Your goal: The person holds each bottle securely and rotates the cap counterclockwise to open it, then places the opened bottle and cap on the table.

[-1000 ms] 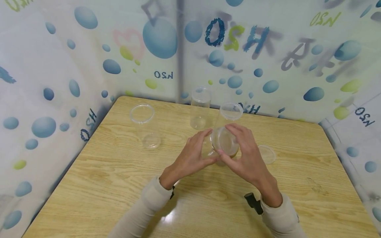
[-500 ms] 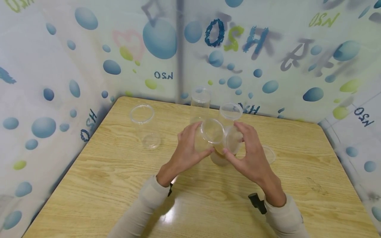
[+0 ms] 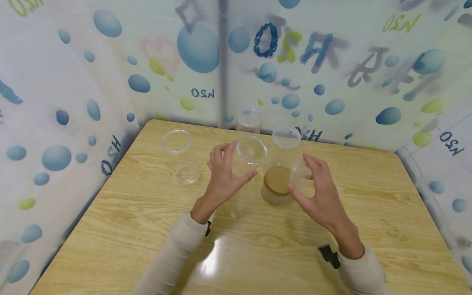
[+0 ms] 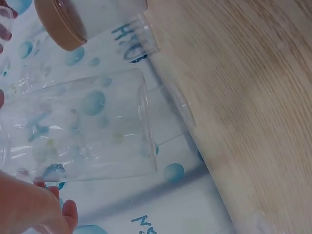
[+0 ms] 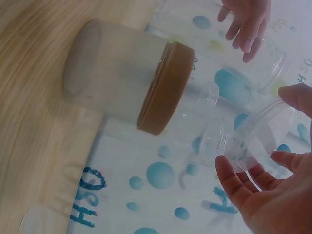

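My left hand (image 3: 223,176) grips a tall clear plastic jar (image 4: 83,126) by its side. The jar hangs above the table, its uncovered mouth tilted toward the head camera. In my right hand (image 3: 321,196), a round clear lid (image 5: 263,129) is pinched by the edge between thumb and fingers, apart from the jar. Between the hands, a frosted jar with a brown lid (image 3: 277,180) stands upright on the table; the right wrist view shows its cloudy body (image 5: 114,73). Neither hand visibly touches it.
A clear jar (image 3: 177,141) stands at the left of the wooden table (image 3: 140,221). Two more clear jars, one at the back (image 3: 248,119) and one behind the frosted jar (image 3: 286,138), stand near the wall. A clear disc (image 5: 36,222) lies at the right.
The clear lid has come off the jar. My left hand moved left with the jar, my right hand moved right with the lid, uncovering the brown-lidded frosted jar from view.
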`<state>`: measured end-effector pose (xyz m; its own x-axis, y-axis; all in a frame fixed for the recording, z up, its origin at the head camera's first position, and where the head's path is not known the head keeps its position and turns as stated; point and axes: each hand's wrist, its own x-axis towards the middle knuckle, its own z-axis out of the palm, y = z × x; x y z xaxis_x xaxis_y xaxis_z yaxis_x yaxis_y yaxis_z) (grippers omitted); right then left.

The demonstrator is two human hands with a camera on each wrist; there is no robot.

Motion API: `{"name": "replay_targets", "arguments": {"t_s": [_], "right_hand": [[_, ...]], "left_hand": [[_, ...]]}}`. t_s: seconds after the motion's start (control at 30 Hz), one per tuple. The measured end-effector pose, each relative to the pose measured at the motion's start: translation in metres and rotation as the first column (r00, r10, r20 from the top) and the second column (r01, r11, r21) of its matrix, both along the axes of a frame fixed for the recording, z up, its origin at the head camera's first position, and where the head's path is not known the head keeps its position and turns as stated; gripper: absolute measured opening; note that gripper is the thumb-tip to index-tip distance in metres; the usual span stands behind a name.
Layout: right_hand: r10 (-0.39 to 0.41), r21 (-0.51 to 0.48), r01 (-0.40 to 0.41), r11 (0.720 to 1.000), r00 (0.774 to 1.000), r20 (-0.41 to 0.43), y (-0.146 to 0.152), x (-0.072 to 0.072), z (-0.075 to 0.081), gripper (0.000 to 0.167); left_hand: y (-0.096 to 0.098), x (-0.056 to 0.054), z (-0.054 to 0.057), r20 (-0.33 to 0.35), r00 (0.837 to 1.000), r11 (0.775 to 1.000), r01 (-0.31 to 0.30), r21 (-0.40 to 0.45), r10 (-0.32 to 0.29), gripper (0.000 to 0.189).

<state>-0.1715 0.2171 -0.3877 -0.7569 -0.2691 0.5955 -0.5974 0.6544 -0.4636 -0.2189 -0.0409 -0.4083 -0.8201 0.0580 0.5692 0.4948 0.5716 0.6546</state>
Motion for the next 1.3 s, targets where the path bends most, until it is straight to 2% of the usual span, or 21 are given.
{"name": "replay_targets", "arguments": {"t_s": [0.2, 0.37, 0.6, 0.77, 0.93, 1.13, 1.3], "right_hand": [[-0.041, 0.001, 0.041, 0.999, 0.997, 0.067, 0.014, 0.003, -0.004, 0.091], [-0.079, 0.013, 0.078, 0.997, 0.986, 0.145, 0.026, 0.006, -0.008, 0.083], [-0.113, 0.054, 0.104, 0.993, 0.97, 0.215, 0.041, 0.009, -0.017, 0.071], [-0.13, 0.106, 0.106, 0.989, 0.959, 0.252, 0.051, 0.012, -0.027, 0.067], [-0.158, 0.144, 0.119, 0.982, 0.939, 0.306, 0.057, 0.015, -0.035, 0.068], [-0.189, 0.174, 0.131, 0.976, 0.906, 0.378, 0.061, 0.015, -0.04, 0.071], [-0.19, 0.184, 0.12, 0.975, 0.883, 0.428, 0.065, 0.015, -0.046, 0.069]], "left_hand": [[-0.001, -0.004, -0.001, 0.018, 0.999, 0.999, -0.032, -0.018, 0.033, 0.088], [-0.004, -0.008, -0.002, 0.043, 0.997, 0.997, -0.059, -0.06, 0.061, 0.087], [-0.009, -0.013, -0.003, 0.009, 0.99, 0.98, -0.134, -0.147, 0.137, 0.087], [-0.012, -0.018, -0.005, -0.023, 0.984, 0.97, -0.175, -0.17, 0.174, 0.086], [-0.015, -0.023, -0.006, -0.03, 0.975, 0.961, -0.222, -0.167, 0.22, 0.085], [-0.019, -0.029, -0.007, -0.032, 0.957, 0.932, -0.288, -0.219, 0.288, 0.088], [-0.021, -0.032, -0.009, -0.025, 0.951, 0.92, -0.305, -0.247, 0.308, 0.087]]}}
